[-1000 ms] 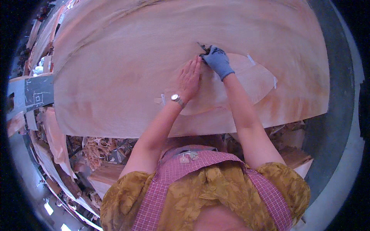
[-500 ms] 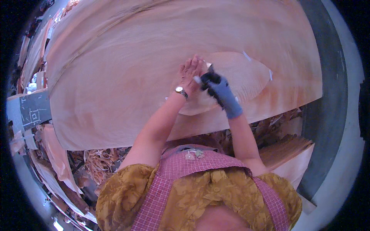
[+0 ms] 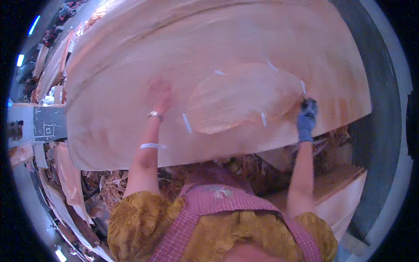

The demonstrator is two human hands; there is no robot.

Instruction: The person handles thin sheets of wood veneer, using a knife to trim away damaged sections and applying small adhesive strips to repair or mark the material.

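A broad pinkish wood veneer sheet (image 3: 118, 118) lies in front of me, with an oval veneer patch (image 3: 235, 96) on its right half. Several short white tape strips (image 3: 187, 123) cross the patch's edge. My left hand (image 3: 159, 92), bare and blurred, is over the sheet left of the patch, its fingers stretched out. A wristwatch (image 3: 155, 115) is on that wrist, and a white strip (image 3: 150, 146) crosses the forearm. At the patch's right edge, below a tape strip, my right hand (image 3: 308, 111) wears a blue glove with dark fingers. Its fingers are curled; what they hold is hidden.
Veneer scraps (image 3: 111, 185) fill the space below the sheet's near edge. A veneer stack (image 3: 331, 190) stands at the lower right. A grey marked beam (image 3: 50, 124) sits at the left, and a dark grey band (image 3: 371, 87) runs along the right.
My hands were together at the patch's upper middle and have moved apart. The left went left, off the patch; the right went right and nearer me. A tape strip shows where they were.
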